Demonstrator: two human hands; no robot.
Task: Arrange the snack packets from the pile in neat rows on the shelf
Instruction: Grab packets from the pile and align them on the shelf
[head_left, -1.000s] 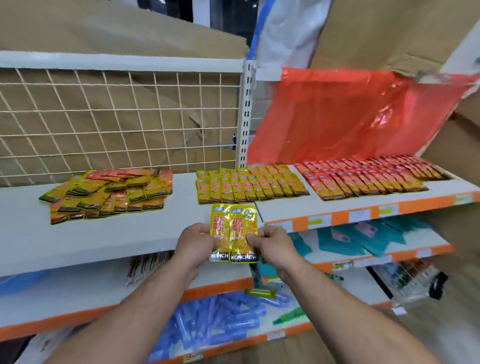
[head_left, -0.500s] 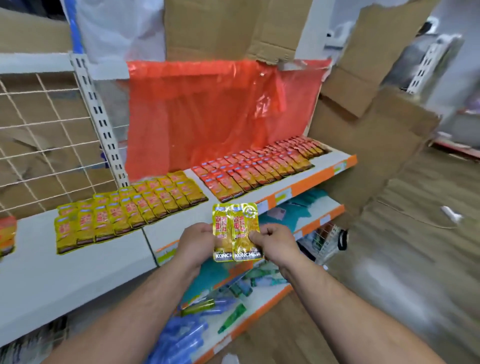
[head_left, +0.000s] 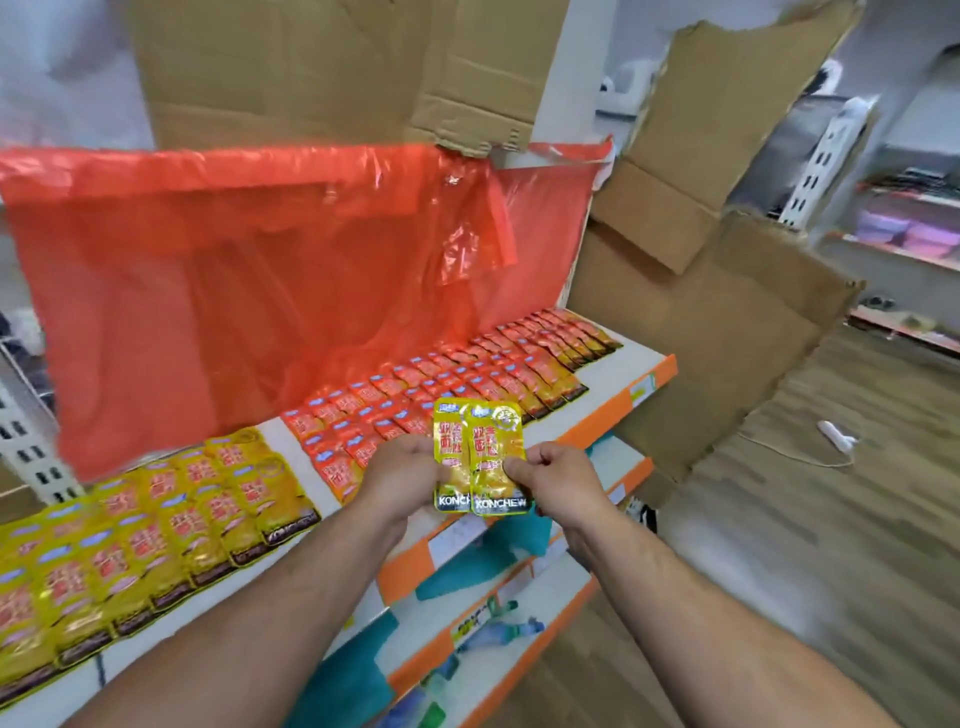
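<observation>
Two yellow snack packets (head_left: 480, 457) stand upright side by side in front of me, above the shelf's front edge. My left hand (head_left: 397, 480) pinches the left packet's side and my right hand (head_left: 558, 480) pinches the right packet's side. On the white shelf (head_left: 631, 358) lie neat rows of yellow packets (head_left: 156, 530) at the left and rows of red packets (head_left: 452, 379) at the middle and right. The loose pile is out of view.
A red plastic sheet (head_left: 260, 280) hangs behind the rows. Torn cardboard (head_left: 691, 291) leans at the shelf's right end. Lower orange-edged shelves (head_left: 519, 587) hold teal and blue items. A white plug and cord (head_left: 836, 441) lie on the wooden floor at right.
My view has swung right along the shelf: the pile and wire mesh have left the frame and the red rows are now central. Both hands keep the same grip on the two packets.
</observation>
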